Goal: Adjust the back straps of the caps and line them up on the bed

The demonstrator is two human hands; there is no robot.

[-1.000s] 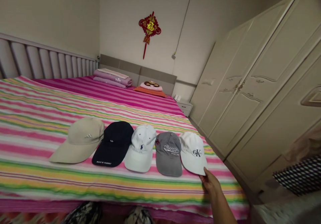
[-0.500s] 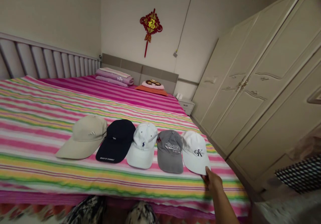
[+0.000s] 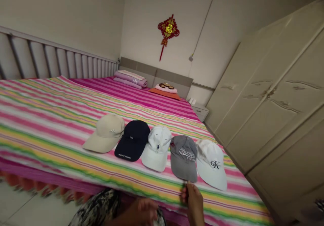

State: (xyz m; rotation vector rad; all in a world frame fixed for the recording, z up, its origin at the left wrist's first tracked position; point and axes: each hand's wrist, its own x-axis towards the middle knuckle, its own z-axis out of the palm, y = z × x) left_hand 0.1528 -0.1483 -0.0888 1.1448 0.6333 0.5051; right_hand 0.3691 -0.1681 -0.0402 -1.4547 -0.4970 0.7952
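Note:
Five baseball caps lie in a row on the striped bedspread, brims toward me. From the left they are a beige cap (image 3: 107, 133), a navy cap (image 3: 133, 140), a white cap with a small dark logo (image 3: 157, 148), a grey cap (image 3: 184, 157) with white lettering, and a white cap with black letters (image 3: 212, 163). My right hand (image 3: 193, 199) is closed at the front edge of the grey cap's brim, thumb at the edge. Low in the middle, my left hand (image 3: 144, 209) hangs over my legs, smeared by motion, apart from the caps.
The striped bedspread (image 3: 63, 118) covers the near part of the bed. Folded purple bedding (image 3: 130, 79) and an orange pillow (image 3: 164, 93) lie by the headboard (image 3: 174, 77). A slatted rail (image 3: 76, 62) runs along the left. A large wardrobe (image 3: 265, 118) stands at the right.
My right hand has left the white lettered cap's brim and moved left to the grey cap's brim. My left hand has come into view at the bottom. The view has shifted left.

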